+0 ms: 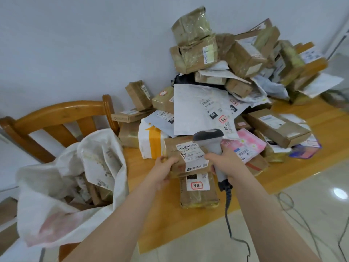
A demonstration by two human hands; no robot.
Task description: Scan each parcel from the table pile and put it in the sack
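My left hand [166, 168] grips the near left edge of a brown cardboard parcel [174, 148] with a white barcode label, held just above the table. My right hand [225, 161] holds a grey barcode scanner [208, 138] by its handle, its head right beside the label. A tall pile of parcels [226, 72], brown boxes and white mailers, covers the table behind. The white woven sack [75, 176] gapes open at the left on a chair, with several parcels inside.
Another brown parcel [198, 191] with a red-stamped label lies on the wooden table [151, 214] under my hands. A wooden chair [56, 118] holds the sack up. The scanner's cable [229, 220] trails down to the tiled floor [311, 205] at right. A white wall backs the pile.
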